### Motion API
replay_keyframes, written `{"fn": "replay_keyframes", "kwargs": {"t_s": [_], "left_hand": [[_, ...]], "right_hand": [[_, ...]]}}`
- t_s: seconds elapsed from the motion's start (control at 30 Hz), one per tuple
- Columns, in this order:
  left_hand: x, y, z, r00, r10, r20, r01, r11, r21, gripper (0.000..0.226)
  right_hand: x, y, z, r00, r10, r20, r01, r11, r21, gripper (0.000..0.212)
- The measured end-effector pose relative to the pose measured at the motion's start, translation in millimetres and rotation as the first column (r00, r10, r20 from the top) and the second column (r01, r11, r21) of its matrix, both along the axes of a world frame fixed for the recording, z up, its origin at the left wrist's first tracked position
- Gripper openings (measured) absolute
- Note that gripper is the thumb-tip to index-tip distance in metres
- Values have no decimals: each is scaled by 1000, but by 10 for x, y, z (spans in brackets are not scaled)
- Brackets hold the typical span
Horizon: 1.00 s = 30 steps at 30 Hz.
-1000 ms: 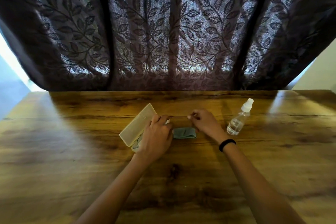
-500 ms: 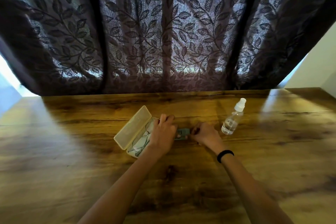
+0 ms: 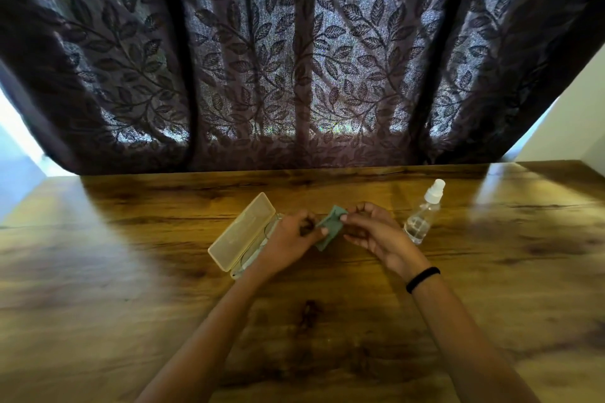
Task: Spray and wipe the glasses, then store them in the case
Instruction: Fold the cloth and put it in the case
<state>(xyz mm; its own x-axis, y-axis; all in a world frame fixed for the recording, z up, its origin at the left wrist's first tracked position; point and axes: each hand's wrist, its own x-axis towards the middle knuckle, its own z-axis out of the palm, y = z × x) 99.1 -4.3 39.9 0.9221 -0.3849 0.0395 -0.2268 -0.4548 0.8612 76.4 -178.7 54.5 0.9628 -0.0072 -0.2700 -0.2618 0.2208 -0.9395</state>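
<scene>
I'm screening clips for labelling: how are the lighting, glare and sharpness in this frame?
Head view: backlit through the curtain, so the left hand, right hand and cloth look dim; head view: pale glare streaks the table at both sides; head view: wide-angle bowing at the edges, left margin smeared; head view: the open case is legible.

worktop (image 3: 131, 271): glossy grained wood | case (image 3: 240, 234): matt cream plastic | cloth (image 3: 330, 227): soft green fabric | spray bottle (image 3: 422, 219): clear plastic (white cap)
</scene>
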Motion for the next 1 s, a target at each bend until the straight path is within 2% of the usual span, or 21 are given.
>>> {"fn": "replay_keyframes", "kwargs": {"t_s": [0.1,0.2,0.3,0.37,0.43,0.5,0.57,0.67,0.83,1.0], "left_hand": [[-74,114,113,973,11,-230,-68,968,-241,5],[-123,312,184,946,50,-320,-151,943,-298,5],[-176,557,193,910,67,-410,-252,873,-418,6],[-210,692,184,898,100,-429,-310,836,-454,21],[-225,790,167,895,116,-430,-333,816,-472,45],[-232,852,168,904,109,-413,-310,832,-460,66],[-229,891,170,908,92,-408,-282,855,-436,72],[-220,944,157,914,118,-389,-275,884,-378,53],[-207,970,111,899,353,-259,-397,906,-144,22],[-228,884,110,885,459,-81,-460,888,12,22]], "right_hand": [[41,101,101,998,22,55,-22,1000,9,13],[86,289,132,997,48,58,-47,999,-25,10],[134,528,141,995,91,36,-92,995,33,9],[162,677,167,993,119,19,-120,988,102,10],[191,816,211,986,166,16,-166,975,147,11],[214,933,252,974,225,27,-226,961,160,11],[232,1016,265,961,275,28,-276,949,150,11],[267,1078,228,957,287,26,-289,954,81,9],[292,1069,88,968,244,58,-228,953,-202,5],[305,1071,-42,959,232,164,-120,854,-507,10]]}}
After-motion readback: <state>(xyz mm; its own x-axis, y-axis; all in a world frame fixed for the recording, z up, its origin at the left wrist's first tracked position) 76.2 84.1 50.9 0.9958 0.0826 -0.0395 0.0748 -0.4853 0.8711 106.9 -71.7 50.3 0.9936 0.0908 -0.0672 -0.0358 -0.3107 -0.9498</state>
